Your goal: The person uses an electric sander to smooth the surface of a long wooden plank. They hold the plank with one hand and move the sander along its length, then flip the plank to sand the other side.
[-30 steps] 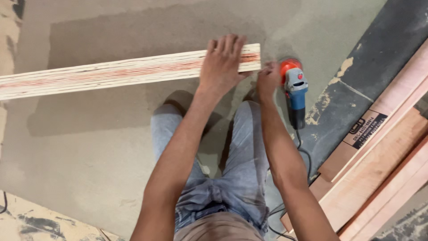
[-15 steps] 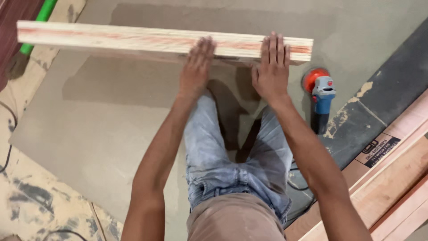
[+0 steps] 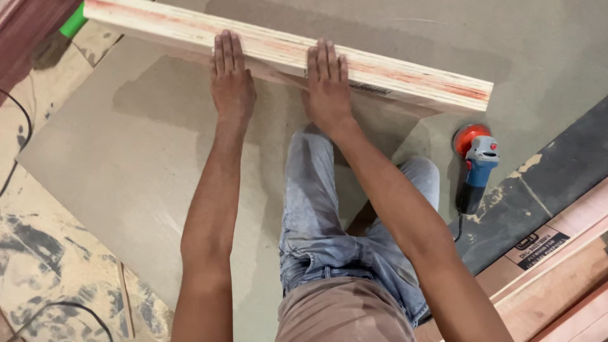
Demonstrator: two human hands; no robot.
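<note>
A long pale plywood strip (image 3: 405,75) with reddish streaks runs from the upper left down to the right, its edge facing me. My left hand (image 3: 231,79) lies flat on it near the middle, fingers together and stretched over the top. My right hand (image 3: 327,85) presses on it a short way to the right, fingers also laid over the edge. The strip stands on a large grey board (image 3: 126,152) on the floor. My legs in light jeans (image 3: 329,209) are below the hands.
A blue angle grinder (image 3: 476,166) with an orange disc lies on the floor right of my knee, its cable trailing back. Reddish wooden boards (image 3: 557,278) are stacked at the lower right. A green object (image 3: 73,21) shows at the top left. Black cables (image 3: 19,120) cross the dusty floor at left.
The strip has shifted leftward in view and now slants down to the right. Both hands moved left along it; a second ago the right hand was by the grinder, off the strip.
</note>
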